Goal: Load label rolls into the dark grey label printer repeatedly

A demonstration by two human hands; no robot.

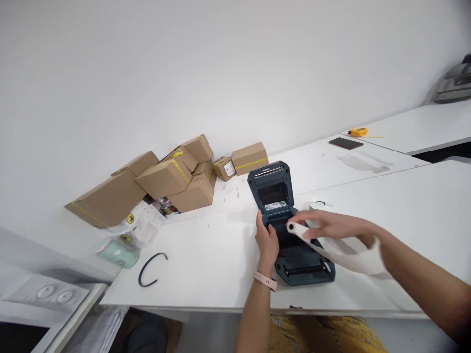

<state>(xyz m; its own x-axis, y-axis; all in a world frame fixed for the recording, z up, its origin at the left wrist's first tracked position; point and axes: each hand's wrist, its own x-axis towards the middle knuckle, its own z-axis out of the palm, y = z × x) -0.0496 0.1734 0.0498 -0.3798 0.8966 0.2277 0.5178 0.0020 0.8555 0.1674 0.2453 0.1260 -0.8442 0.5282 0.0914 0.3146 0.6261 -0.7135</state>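
A dark label printer [303, 255] stands on the white table with its lid [270, 189] raised at the back. My left hand [267, 240] rests against the printer's left side, fingers at its edge. Over the open compartment my right hand [324, 224] is closed round a small white paper roll [300, 230]. The roll's dark core hole faces left. From the roll a loose white strip [356, 259] trails to the right, beneath my right forearm.
Cardboard boxes [165, 176] are piled against the wall at the left. A green container [119, 251] and a black headband [142, 272] lie at front left. A phone [346, 142] and a yellow tape measure [358, 132] are at back right.
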